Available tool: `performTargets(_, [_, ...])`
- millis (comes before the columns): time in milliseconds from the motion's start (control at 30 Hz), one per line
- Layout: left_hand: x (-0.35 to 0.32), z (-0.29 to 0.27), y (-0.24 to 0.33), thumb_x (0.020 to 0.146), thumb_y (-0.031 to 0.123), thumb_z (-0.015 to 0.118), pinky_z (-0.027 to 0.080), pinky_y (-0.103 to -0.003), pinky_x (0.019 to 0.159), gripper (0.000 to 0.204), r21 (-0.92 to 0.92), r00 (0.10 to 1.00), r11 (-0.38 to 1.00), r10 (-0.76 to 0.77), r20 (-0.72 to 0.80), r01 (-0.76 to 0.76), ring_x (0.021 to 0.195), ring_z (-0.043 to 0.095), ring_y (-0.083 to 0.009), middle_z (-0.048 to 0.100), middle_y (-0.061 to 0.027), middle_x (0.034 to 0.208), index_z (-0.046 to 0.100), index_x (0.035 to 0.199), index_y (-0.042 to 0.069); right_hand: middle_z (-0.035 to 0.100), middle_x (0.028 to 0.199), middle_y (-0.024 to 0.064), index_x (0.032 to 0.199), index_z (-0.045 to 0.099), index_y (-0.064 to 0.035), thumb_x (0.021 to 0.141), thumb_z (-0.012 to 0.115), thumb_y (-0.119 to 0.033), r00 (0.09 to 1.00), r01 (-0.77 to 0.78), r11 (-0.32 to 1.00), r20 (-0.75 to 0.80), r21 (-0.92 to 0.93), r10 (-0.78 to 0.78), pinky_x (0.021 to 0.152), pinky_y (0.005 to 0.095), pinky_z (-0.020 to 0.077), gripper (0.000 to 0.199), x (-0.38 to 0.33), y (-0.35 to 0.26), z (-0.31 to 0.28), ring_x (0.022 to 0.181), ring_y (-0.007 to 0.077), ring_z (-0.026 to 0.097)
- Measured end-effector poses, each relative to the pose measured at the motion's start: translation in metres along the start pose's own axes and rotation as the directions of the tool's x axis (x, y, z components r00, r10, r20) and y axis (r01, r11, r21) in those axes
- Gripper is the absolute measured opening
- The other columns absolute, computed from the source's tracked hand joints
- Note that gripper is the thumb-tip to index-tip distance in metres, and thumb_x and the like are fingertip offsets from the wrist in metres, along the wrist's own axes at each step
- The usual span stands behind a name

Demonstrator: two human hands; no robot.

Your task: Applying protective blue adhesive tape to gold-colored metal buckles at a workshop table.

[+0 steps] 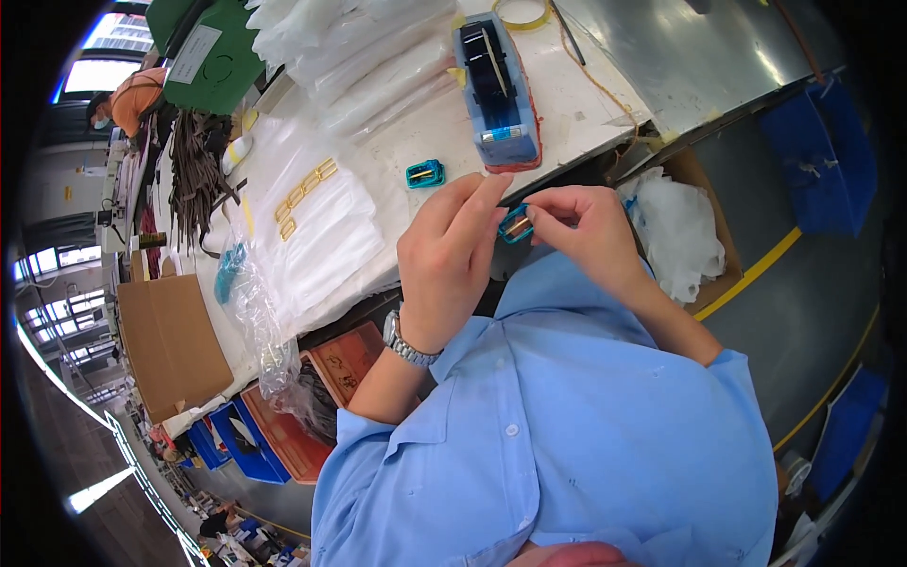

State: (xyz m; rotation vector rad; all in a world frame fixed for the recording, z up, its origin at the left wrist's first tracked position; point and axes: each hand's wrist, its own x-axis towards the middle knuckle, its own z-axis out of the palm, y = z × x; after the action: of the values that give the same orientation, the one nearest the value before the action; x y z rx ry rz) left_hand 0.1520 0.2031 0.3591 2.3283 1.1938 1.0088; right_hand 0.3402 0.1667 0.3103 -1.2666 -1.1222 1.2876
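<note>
A small buckle with a gold bar and a teal film round its frame [515,227] is held between my two hands, just off the table's front edge. My right hand [593,231] pinches its right side between thumb and forefinger. My left hand [446,253], with a metal wristwatch, closes on its left side; its fingertips are partly hidden. A second teal-covered buckle [425,174] lies on the table beyond my left hand. Farther left, several bare gold buckles [304,194] form a row on white plastic sheeting [331,227].
A blue tape dispenser [505,142] stands just beyond my hands. Stacked clear bags [368,66] lie behind it. Dark straps [196,161] hang at the left, above a cardboard box [175,345]. Orange bins [283,430] sit below the table; a carton of white plastic [675,236] is at right.
</note>
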Motion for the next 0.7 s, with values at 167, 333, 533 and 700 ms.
performTargets(167, [0.001,-0.003,-0.007,0.086,0.0,0.074,0.056,-0.039,0.074,0.02,0.144,0.978,0.969,0.191,0.09,-0.202,0.09,0.069,-0.0298,0.072,-0.0106,0.101,0.072,0.105,0.003,0.076,0.078,0.0112,0.105,0.078,0.0017,0.094,0.071,-0.01,0.987,0.153,0.966,-0.013,-0.21,-0.159,0.061,0.0259,0.0537,0.017,0.003,-0.009,0.017,0.066,0.0097,0.07])
performTargets(333, [-0.006,0.0,-0.02,0.086,0.0,0.073,0.053,-0.041,0.071,0.013,0.177,0.977,0.963,0.191,0.096,-0.205,0.085,0.065,-0.0303,0.068,-0.0116,0.093,0.068,0.097,0.001,0.077,0.081,0.0102,0.107,0.077,0.0032,0.098,0.069,-0.009,0.997,0.076,0.977,0.009,-0.198,-0.075,0.064,0.0265,0.055,0.017,0.004,-0.008,0.025,0.07,0.0103,0.072])
performTargets(533, [-0.01,0.003,-0.029,0.086,0.0,0.073,0.049,-0.042,0.068,0.012,0.089,0.987,0.983,0.16,0.01,-0.16,0.08,0.061,-0.0318,0.063,-0.0125,0.086,0.065,0.095,0.001,0.078,0.1,0.0071,0.117,0.074,0.0064,0.105,0.064,-0.01,0.963,-0.216,0.929,0.221,0.301,0.152,0.074,0.0265,0.0587,0.023,0.015,-0.006,0.016,0.084,0.0128,0.074])
performTargets(700, [-0.018,0.007,-0.04,0.088,0.001,0.075,0.052,-0.04,0.072,0.023,-0.002,0.998,0.998,0.064,-0.021,-0.064,0.081,0.063,-0.032,0.068,-0.0125,0.093,0.068,0.109,0.001,0.078,0.104,0.0082,0.119,0.073,0.0052,0.106,0.064,-0.011,0.975,-0.084,0.986,0.217,0.144,0.052,0.075,0.0266,0.0587,0.023,0.02,-0.001,0.018,0.086,0.0135,0.074])
